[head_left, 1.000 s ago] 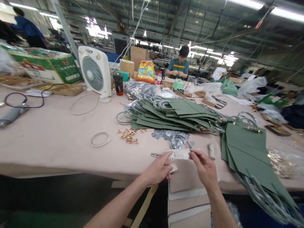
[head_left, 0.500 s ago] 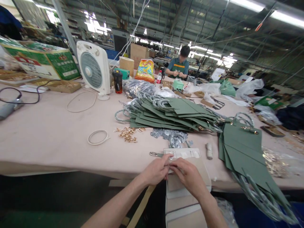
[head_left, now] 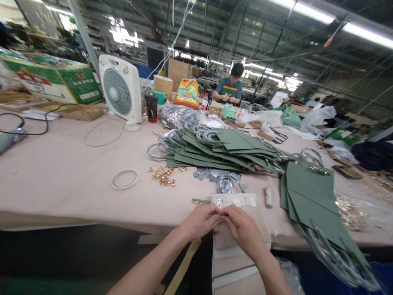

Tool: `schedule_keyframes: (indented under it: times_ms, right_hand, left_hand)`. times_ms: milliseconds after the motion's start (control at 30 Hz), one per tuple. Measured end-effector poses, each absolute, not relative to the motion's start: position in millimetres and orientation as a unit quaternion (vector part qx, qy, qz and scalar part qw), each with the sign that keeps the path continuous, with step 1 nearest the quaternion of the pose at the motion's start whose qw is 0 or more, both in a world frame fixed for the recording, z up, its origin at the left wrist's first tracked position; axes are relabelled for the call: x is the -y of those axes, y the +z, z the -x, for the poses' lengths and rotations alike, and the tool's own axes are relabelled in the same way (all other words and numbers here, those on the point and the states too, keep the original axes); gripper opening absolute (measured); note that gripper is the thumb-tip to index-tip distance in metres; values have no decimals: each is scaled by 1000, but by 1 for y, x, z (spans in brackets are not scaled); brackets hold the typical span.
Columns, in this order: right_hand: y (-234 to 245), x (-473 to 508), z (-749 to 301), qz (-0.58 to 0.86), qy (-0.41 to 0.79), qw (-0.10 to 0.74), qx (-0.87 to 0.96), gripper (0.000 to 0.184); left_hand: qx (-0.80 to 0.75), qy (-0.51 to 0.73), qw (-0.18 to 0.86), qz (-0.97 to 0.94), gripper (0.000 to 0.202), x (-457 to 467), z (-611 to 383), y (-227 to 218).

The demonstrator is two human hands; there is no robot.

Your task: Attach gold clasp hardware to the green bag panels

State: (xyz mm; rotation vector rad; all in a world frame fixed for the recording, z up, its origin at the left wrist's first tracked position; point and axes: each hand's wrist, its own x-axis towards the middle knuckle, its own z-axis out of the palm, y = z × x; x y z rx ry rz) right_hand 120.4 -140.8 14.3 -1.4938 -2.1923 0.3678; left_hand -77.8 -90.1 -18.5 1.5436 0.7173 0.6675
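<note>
Panel (head_left: 225, 239) at the front edge of the table (head_left: 67, 168)

At far left, a green carton (head_left: 81, 88) stands behind a shallow tray (head_left: 81, 112) of small metal parts. To the right, a white fan (head_left: 119, 90) stands tilted. A coil of pale cord (head_left: 124, 180) lies flat in front of the fan. Next are a dark cup (head_left: 151, 106), a loose heap of gold-coloured clips (head_left: 164, 175) and, farther back, an orange bag (head_left: 186, 93).

The left hand (head_left: 201, 221) is at the panel's left side, its fingers curled, with thumb and forefinger drawn together. A metal-tipped strip (head_left: 201, 201) lies just above this hand. Beyond it are silver-coloured plates (head_left: 219, 178) and a pile of green sheets (head_left: 227, 147) with wrapped handles.

The panel has its upper end on the table; its lower part hangs over the edge. The right hand (head_left: 242, 227) is above it, fingers bent, its fingertips meeting those of the left hand. Whether either hand grips anything cannot be told; the contact point is hidden.

Right of the panel lies a small roll (head_left: 268, 197). A second green stack (head_left: 310, 192) follows, overhanging the table edge. At far right are more metal pieces (head_left: 350, 211).
</note>
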Motion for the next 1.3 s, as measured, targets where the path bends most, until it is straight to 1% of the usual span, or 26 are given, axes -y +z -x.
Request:
schedule_keyframes:
  times_ms: [133,233,433,533,633,767,900,1067,1300]
  right_hand:
    - [18,143,-121,543,149,225,796,14]
    - [17,143,-117,536,178,245,788,13]
    - [8,154,-105,465,177,346,795,19]
    - [7,158,-117,454,195,410,766,13]
    - [13,148,-139,507,185,444,715,9]
    - [23,120,-149,555,197,392,707,15]
    - [24,98,-135,555,252,338,717,19]
    - [14,89,-124,557,272,313,720,17]
    - [-2,82,-124,554,226,314,737,17]
  left_hand:
    - [-306,300,623,-655,24,91,77,-19]
    - [-309,293,656,-623,25,90,78,-20]
    - [-327,317,712,-535,29,83,78,-20]
    - [-318,310,694,-566,24,85,78,-21]
    - [-283,272,654,-647,18,89,81,-20]
    - [-249,235,568,-749,17,92,86,-15]
    - [-244,223,511,-793,15,93,88,-11]
    - [-240,228,482,-811,14,93,87,-10]
    - [-241,235,484,-808,15,92,87,-7]
